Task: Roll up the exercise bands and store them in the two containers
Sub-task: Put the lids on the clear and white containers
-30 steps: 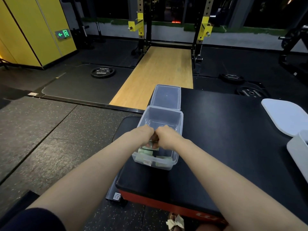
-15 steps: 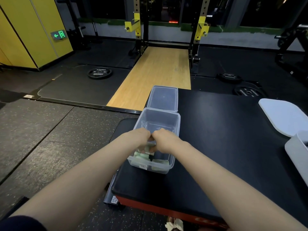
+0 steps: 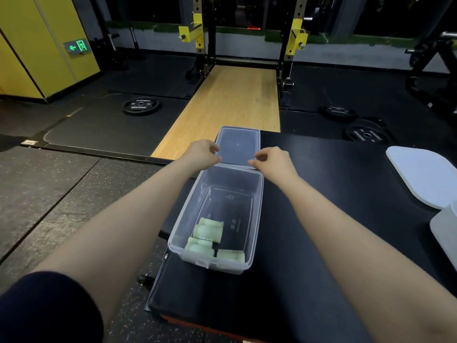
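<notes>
Clear plastic container [image 3: 252, 214] on the black platform [image 3: 333, 219], three rolled green bands [image 3: 209, 230] at its near end. Left hand [image 3: 202, 154] and right hand [image 3: 274, 162] apart, each pinching the lid [image 3: 238, 144] just beyond its far rim.

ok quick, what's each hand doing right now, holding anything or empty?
Left hand: fingers curled at the near left corner of the lid; a grip cannot be told.
Right hand: the same at the near right corner.
</notes>
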